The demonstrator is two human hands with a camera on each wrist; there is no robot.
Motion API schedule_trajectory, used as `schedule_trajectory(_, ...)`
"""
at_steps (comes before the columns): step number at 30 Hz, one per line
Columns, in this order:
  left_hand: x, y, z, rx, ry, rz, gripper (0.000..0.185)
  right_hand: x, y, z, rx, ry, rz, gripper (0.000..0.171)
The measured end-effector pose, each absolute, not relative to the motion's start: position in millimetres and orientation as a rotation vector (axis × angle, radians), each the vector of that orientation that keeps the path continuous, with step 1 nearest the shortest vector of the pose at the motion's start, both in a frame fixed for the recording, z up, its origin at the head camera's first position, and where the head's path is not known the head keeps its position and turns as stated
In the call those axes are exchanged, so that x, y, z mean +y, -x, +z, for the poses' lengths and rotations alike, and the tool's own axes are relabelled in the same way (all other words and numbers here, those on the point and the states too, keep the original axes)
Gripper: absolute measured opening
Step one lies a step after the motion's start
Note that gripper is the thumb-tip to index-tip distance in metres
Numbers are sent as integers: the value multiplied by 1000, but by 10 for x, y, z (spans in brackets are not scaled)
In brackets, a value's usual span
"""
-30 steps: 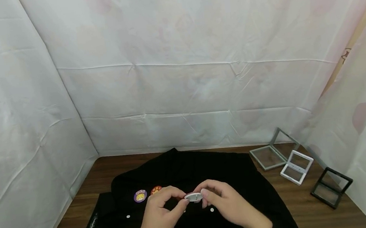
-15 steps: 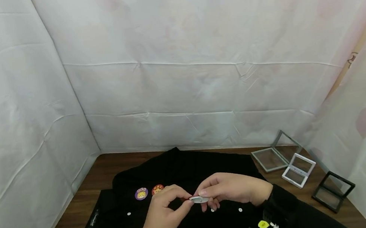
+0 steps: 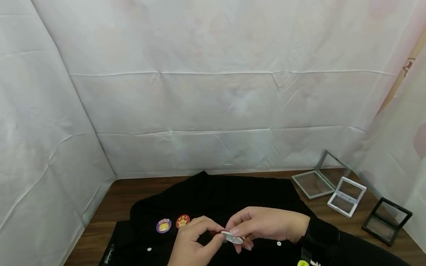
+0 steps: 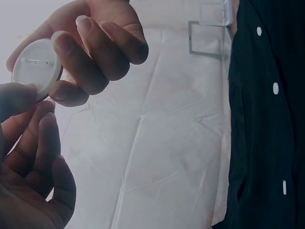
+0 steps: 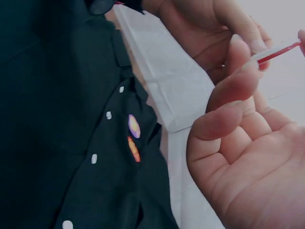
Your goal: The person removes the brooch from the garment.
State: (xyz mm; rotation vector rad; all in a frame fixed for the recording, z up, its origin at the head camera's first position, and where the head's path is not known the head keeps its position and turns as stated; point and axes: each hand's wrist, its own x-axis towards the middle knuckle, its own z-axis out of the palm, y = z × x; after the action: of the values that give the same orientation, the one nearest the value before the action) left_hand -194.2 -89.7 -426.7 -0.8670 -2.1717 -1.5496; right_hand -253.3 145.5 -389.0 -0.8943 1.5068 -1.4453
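Both hands hold one round pin badge (image 3: 232,237) above a black shirt (image 3: 213,203) spread on the table. My left hand (image 3: 194,249) pinches the badge's left edge. My right hand (image 3: 264,224) pinches its right edge. In the left wrist view the badge (image 4: 35,68) shows its white back with the pin. The right wrist view shows the badge (image 5: 279,51) edge-on, white with a red rim. Two badges, a purple one (image 3: 163,225) and a red one (image 3: 182,220), sit pinned on the shirt left of the hands.
Three open display frames lie at the right of the wooden table (image 3: 91,239): a grey one (image 3: 317,180), a white one (image 3: 346,196) and a black one (image 3: 386,220). White sheets (image 3: 207,85) wall in the back and both sides.
The badge has tilted in the fingers. My right forearm swung in from the right, so a black sleeve now shows. The shirt has not moved.
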Motion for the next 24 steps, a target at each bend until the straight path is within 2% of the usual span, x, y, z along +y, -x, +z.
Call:
schedule_trajectory(11, -1017, 1953, -4400, -2639, 692, -1250, 16, 1493, 2528, -4032, 1623, 846, -1464, 46)
schedule_trajectory(19, -1142, 2052, -4695, -3021, 766, -680, 53, 1452, 2502, -4127, 1792, 757, -1501, 33)
schedule_trajectory(24, -1184, 2092, -4857, -3168, 721, -442, 67, 1409, 2467, -4200, 2001, 690, -1471, 29)
